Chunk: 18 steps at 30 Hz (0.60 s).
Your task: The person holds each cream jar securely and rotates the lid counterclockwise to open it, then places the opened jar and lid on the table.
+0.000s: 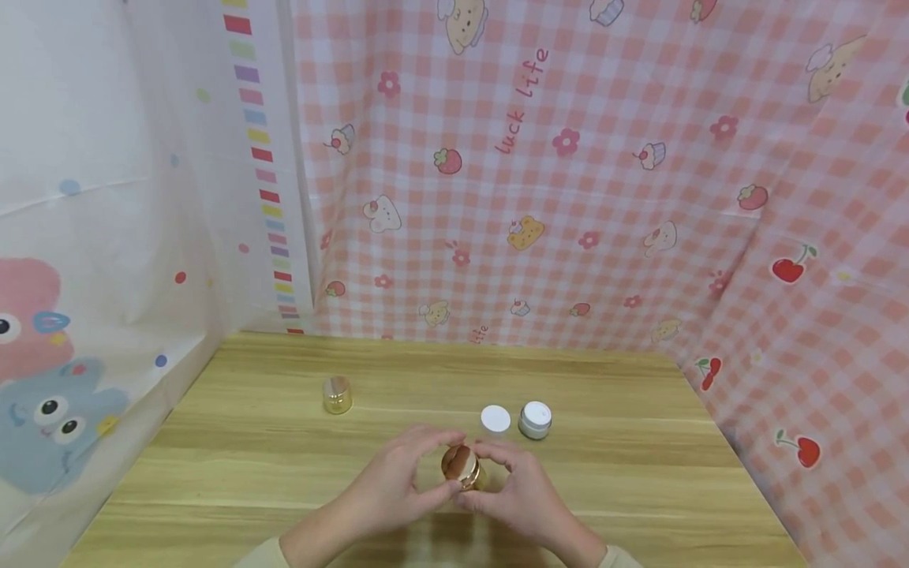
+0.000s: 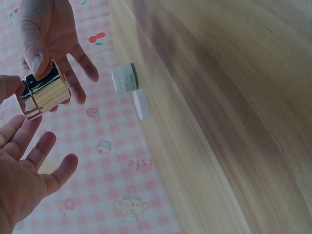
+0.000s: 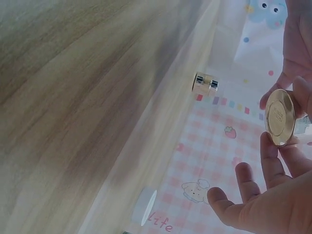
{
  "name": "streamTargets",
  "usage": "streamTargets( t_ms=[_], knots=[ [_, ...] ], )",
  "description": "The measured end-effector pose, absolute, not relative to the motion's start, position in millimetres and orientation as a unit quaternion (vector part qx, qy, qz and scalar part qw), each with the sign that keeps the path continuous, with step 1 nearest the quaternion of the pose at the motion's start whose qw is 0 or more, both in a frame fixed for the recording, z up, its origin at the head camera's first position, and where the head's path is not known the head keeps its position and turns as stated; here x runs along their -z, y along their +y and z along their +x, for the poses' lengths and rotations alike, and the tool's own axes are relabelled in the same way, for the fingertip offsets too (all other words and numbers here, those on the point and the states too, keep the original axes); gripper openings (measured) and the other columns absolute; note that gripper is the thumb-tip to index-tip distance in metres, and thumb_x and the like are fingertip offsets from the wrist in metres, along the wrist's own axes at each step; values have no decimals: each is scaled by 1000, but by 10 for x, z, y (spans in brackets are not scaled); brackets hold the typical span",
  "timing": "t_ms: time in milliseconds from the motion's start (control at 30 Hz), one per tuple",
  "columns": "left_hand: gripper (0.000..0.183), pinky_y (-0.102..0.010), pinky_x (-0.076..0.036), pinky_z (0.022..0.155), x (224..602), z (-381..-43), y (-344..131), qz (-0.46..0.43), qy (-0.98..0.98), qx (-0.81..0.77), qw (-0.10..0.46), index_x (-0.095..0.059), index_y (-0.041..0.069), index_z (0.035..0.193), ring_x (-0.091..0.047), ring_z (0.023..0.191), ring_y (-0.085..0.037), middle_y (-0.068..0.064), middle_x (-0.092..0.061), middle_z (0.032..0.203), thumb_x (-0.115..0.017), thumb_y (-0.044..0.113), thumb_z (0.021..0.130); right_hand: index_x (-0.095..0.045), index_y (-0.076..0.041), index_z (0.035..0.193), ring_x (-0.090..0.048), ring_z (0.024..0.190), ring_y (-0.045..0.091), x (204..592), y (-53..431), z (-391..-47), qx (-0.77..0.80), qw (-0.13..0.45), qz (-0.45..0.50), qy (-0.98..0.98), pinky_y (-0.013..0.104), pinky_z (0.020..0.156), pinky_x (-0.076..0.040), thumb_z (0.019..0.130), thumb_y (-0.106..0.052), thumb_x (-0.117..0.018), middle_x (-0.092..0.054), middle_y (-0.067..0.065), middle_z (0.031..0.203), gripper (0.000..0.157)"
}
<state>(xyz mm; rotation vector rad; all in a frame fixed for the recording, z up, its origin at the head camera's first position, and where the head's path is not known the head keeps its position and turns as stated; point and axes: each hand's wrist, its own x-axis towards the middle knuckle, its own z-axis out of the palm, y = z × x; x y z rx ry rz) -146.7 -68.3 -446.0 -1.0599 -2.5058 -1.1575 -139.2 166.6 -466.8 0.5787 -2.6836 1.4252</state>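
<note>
Both hands hold a shiny gold jar [image 1: 461,465] between them, near the front of the table. My left hand [image 1: 401,477] pinches its lid end between thumb and fingertips, the other fingers spread in the left wrist view. My right hand [image 1: 521,493] pinches the body end, thumb on the gold side. Stamped lettering shows on the flat round base [image 3: 280,118] in the right wrist view. Just beyond the hands lie a round white lid [image 1: 495,419] and a small white-topped jar [image 1: 535,420], close together.
A second gold cylindrical container [image 1: 337,394] stands farther back on the left of the wooden table [image 1: 248,450]. Pink checked cloth [image 1: 525,181] hangs behind and at the right; a white patterned cloth [image 1: 142,237] hangs at the left.
</note>
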Motion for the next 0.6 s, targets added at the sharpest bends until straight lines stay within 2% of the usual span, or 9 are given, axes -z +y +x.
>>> streamTargets(
  t_ms=[267,467,600],
  knots=[
    [55,-44,-59,108,4474,-1463,-682,-353,-846,387,98,-65,15,143,-67,126,-16,2,-72,137,-84,28,93,-78,-16,123,-63,137,35,4679,1672,-1394,-461,20,189,-867,62,114,-51,78,-29,-97,-74,8,136,51],
    [57,-44,-60,107,4478,-1453,-711,-353,-849,380,100,-64,16,144,-67,127,-15,5,-71,137,-86,23,91,-79,-28,122,-62,139,35,4690,1678,-1405,-463,23,193,-865,63,115,-49,77,-36,-97,-76,-7,132,50],
    [59,-43,-60,107,4477,-1458,-721,-361,-847,378,102,-64,15,144,-67,127,-16,3,-71,137,-85,17,90,-78,-31,123,-62,139,34,4694,1677,-1404,-461,23,197,-865,63,115,-50,77,-40,-97,-75,-11,131,51]
  ],
)
